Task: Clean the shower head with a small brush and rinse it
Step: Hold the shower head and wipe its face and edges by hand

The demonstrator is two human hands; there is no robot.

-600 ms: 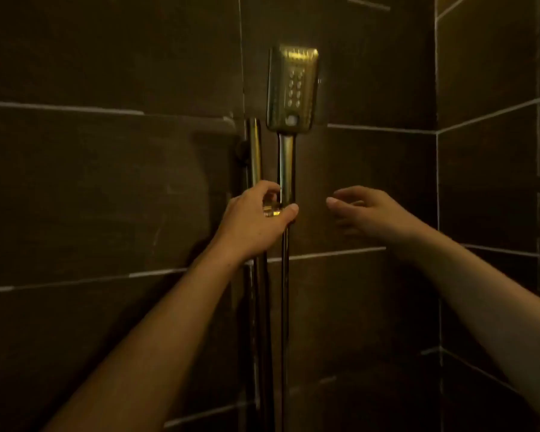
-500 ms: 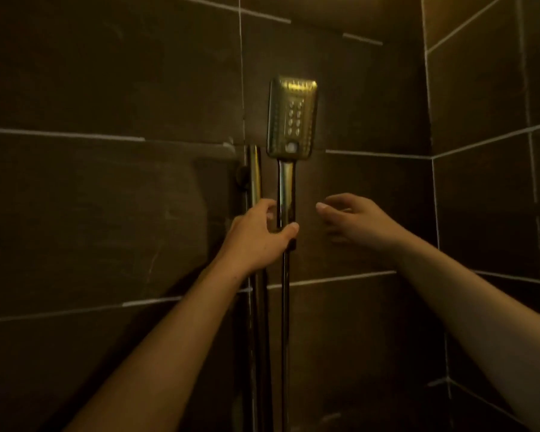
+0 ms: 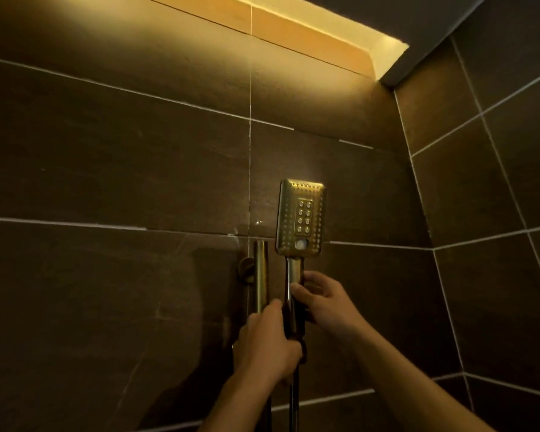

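Both hands close on the shower head's handle: the left hand (image 3: pixel 267 344) wraps it low down, beside the wall rail (image 3: pixel 260 275), and the right hand (image 3: pixel 326 304) pinches it higher, just under the shower head (image 3: pixel 300 221), which stands upright near the corner of the tiled wall (image 3: pixel 106 169). The step looks like freeing it from its holder; a straight upward lift with the left hand steadying should avoid jerking the hose. No brush is visible. The head is a flat, rounded rectangle of brushed metal, dotted with nozzles around 8 larger ones; the tiles are dark and matte.
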